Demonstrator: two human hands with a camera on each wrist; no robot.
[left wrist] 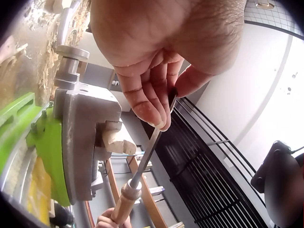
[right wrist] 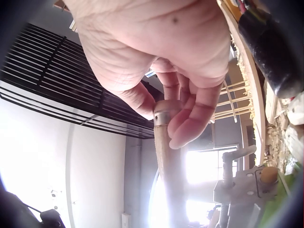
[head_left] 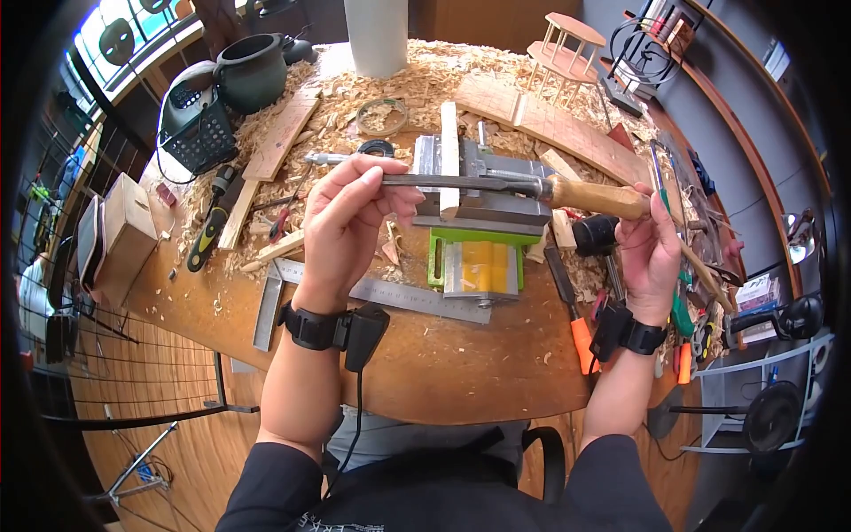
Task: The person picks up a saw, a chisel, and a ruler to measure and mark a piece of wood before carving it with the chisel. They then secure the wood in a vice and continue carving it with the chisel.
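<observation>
A chisel with a long metal blade (head_left: pixel 461 182) and a wooden handle (head_left: pixel 598 197) lies level between both hands, above a vise (head_left: pixel 496 210). My left hand (head_left: pixel 344 222) pinches the blade's far end between thumb and fingers. At the end of the handle, the fingertips of my right hand (head_left: pixel 651 253) grip the wood. The right wrist view shows a metal ring (right wrist: pixel 166 113) by those fingers. Upright in the vise jaws stands a pale wood strip (head_left: pixel 449 151), which also shows beside the blade (left wrist: pixel 151 154) in the left wrist view as a light block (left wrist: pixel 118 141).
Wood shavings (head_left: pixel 337 106) cover the back of the bench (head_left: pixel 399 372). A steel ruler (head_left: pixel 417 300) lies before the vise. A black mallet (head_left: pixel 594 235) and an orange-handled tool (head_left: pixel 583 341) lie right, a black-yellow tool (head_left: pixel 208 232) left. Boards (head_left: pixel 567 133) lie behind.
</observation>
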